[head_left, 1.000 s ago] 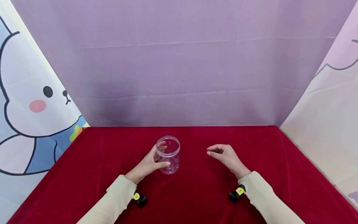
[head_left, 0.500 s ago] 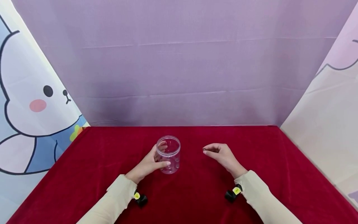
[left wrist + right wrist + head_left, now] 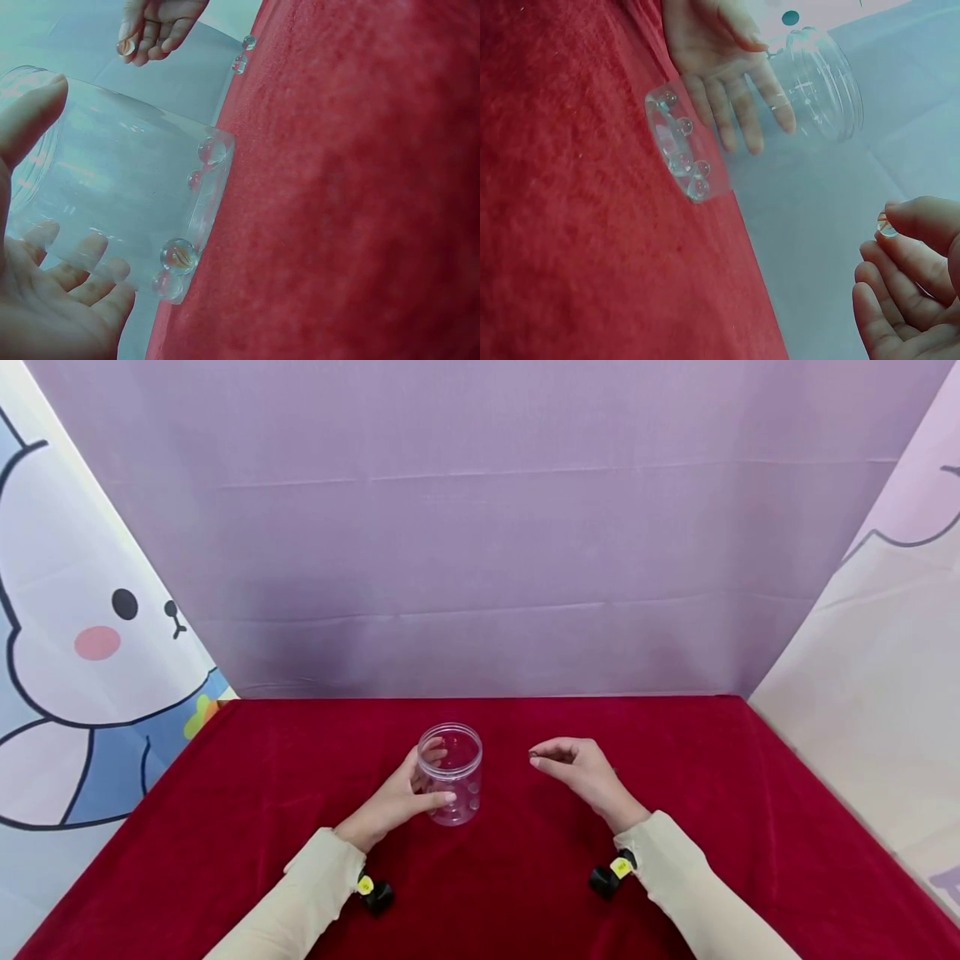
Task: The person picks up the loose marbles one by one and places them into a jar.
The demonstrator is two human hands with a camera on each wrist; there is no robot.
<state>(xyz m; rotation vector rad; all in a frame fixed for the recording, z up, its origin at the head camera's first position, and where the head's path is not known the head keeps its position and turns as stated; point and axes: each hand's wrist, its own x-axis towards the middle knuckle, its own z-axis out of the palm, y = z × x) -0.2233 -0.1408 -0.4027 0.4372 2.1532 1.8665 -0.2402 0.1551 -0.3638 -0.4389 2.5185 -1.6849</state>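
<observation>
While the left hand (image 3: 393, 802) holds a clear jar (image 3: 462, 781) between 8 and 9 o'clock, thumb on the near wall and fingers round the far side, the right hand (image 3: 590, 772) pinches a small amber-streaked marble (image 3: 886, 224) between thumb and forefinger. That marble sits apart from the jar, at 3 o'clock of its open rim. The jar stands upright on the table (image 3: 487, 893), with clear marbles (image 3: 178, 256) lying at its bottom, one with an orange swirl. At 12 o'clock in the left wrist view, two loose marbles (image 3: 249, 43) rest on the red cloth. Farther out, a purple backdrop (image 3: 480, 552) rises at 12 o'clock, and a cartoon panel (image 3: 56, 585) stands toward 10.
</observation>
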